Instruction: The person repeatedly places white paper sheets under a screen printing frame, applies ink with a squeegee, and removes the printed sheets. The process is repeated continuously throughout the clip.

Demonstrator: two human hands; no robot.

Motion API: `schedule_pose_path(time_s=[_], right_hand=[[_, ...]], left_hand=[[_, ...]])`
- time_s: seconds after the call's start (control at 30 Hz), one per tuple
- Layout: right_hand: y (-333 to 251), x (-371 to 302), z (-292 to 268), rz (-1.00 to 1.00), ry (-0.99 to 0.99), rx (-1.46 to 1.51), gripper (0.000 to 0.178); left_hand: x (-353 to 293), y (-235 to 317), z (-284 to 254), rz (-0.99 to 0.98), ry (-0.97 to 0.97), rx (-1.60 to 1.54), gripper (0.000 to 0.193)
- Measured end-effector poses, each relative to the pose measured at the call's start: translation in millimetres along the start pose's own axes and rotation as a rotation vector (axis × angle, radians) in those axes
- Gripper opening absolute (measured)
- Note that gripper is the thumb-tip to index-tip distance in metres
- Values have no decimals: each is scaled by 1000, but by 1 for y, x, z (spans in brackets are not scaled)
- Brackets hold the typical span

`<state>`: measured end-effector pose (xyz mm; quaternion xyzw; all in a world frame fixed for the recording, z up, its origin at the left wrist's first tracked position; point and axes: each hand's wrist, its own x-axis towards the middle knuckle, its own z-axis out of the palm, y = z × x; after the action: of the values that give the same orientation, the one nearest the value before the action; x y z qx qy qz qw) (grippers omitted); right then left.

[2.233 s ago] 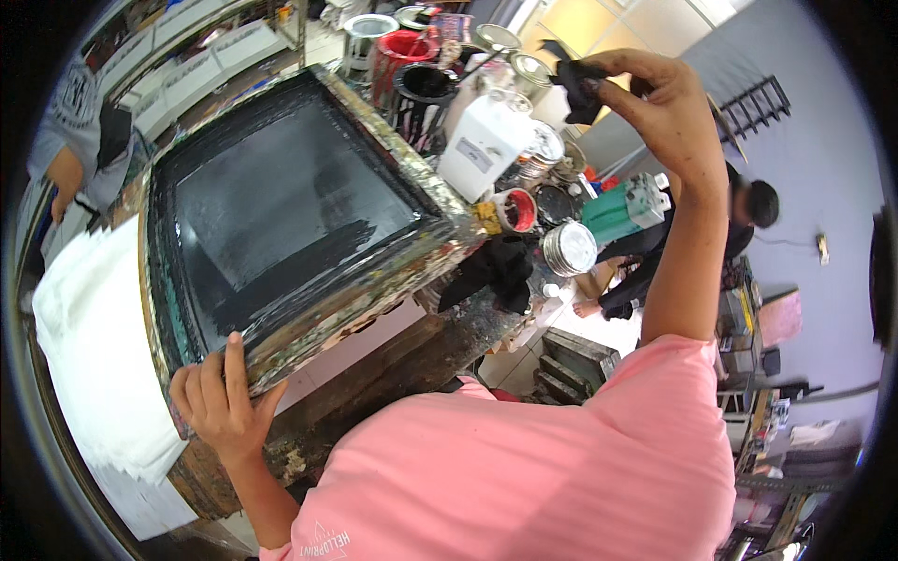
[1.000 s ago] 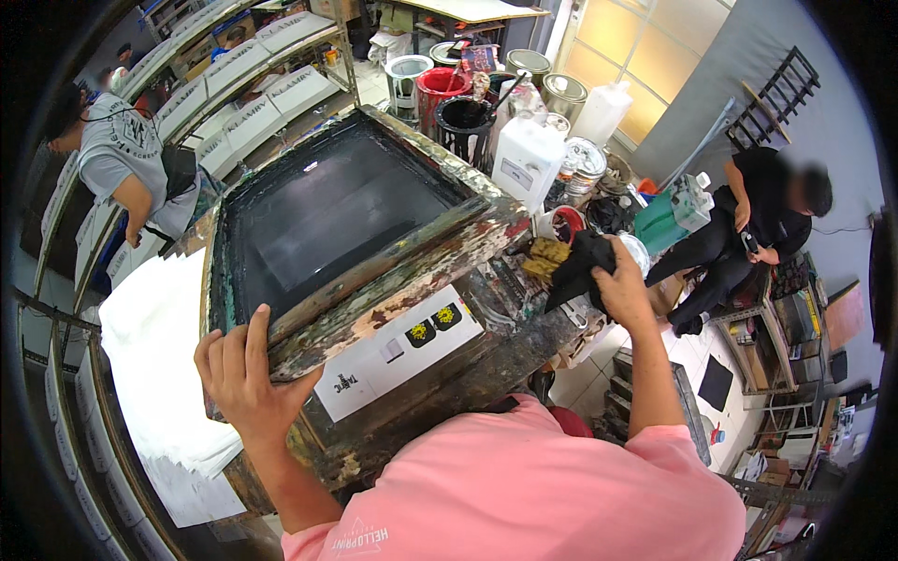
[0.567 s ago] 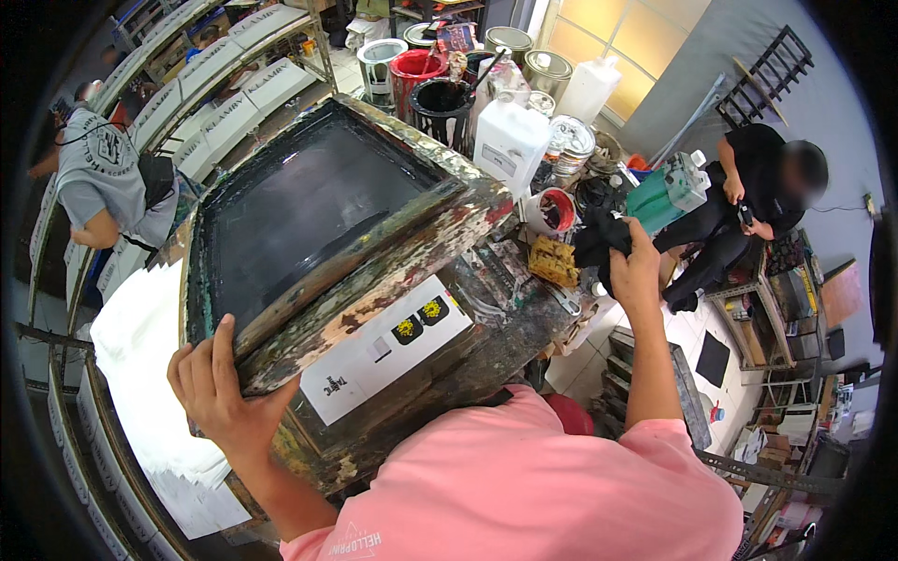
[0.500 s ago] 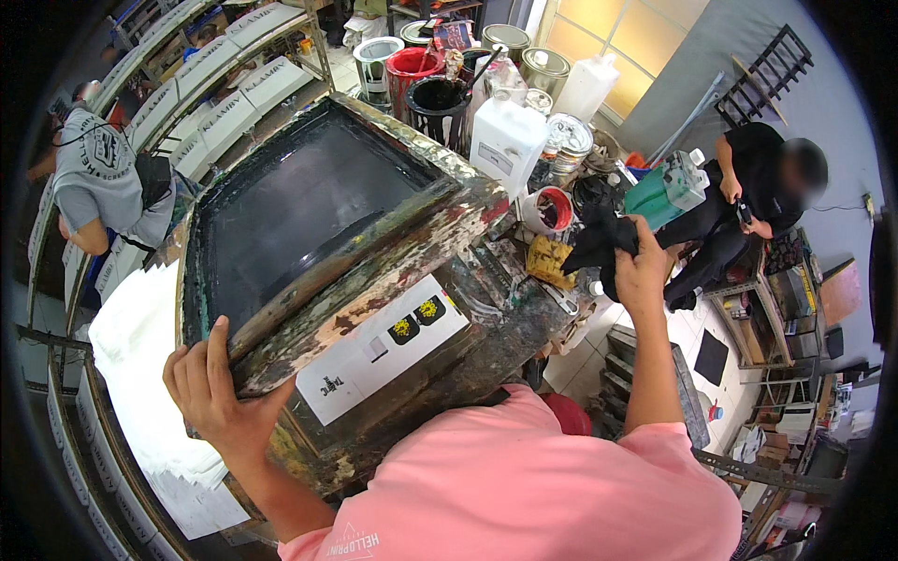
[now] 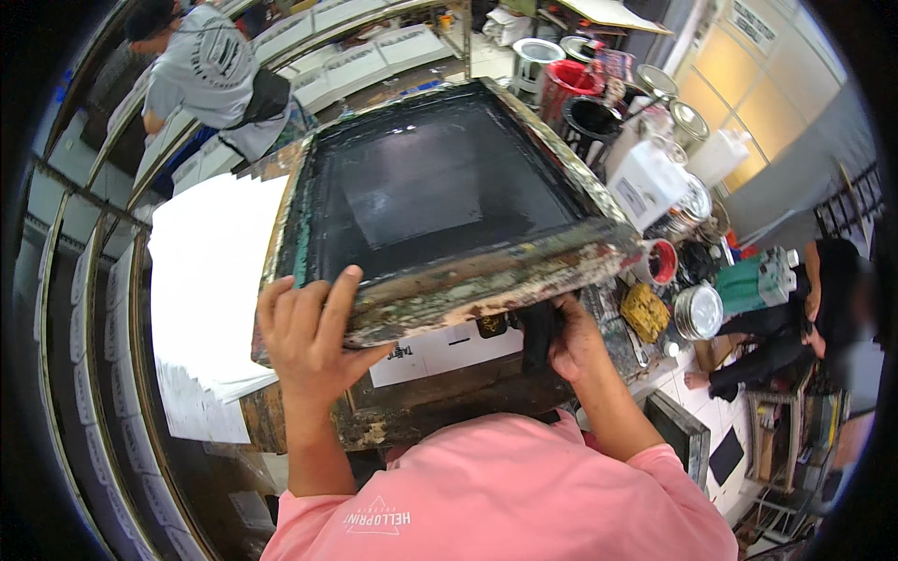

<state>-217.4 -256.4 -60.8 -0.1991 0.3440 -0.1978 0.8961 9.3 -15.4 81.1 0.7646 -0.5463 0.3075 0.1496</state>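
Observation:
A screen printing frame (image 5: 486, 297) with a paint-crusted wooden rim stands tilted over the worktable, its near side raised. Dark ink covers its mesh (image 5: 412, 187). My left hand (image 5: 313, 341) grips the near left corner, fingers over the rim and thumb below. Beneath the raised near side, my right hand (image 5: 578, 344) is closed on a black cloth (image 5: 538, 337); its fingertips are partly hidden by the rim. A white printed sheet (image 5: 430, 365) lies under the frame, its far part covered.
A stack of white paper (image 5: 215, 280) sits left of the frame. To the right are ink cans, a white jug (image 5: 645, 182), a green jug (image 5: 758, 278), a yellow sponge (image 5: 645, 313) and a closed tin (image 5: 698, 311). One person (image 5: 210, 70) stands far left, another (image 5: 818, 309) sits right.
My right hand has brought the black cloth from beside the cans to under the frame's near side. The left hand still holds the corner. The view has swung left; the tin now shows beside the sponge.

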Motion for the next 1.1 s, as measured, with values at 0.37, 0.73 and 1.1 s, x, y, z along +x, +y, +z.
schedule_pose_path(time_s=[0.37,0.73,1.1], right_hand=[[7,61,20,24,-305,101,52],[73,108,68,-776,-677,-1974,51],[101,116,75,-846,-589,-1985,50]], left_hand=[[-29,8,22,-42,24,71,56],[-26,7,23,-44,75,60,24],[-28,9,25,-33,71,59,27]])
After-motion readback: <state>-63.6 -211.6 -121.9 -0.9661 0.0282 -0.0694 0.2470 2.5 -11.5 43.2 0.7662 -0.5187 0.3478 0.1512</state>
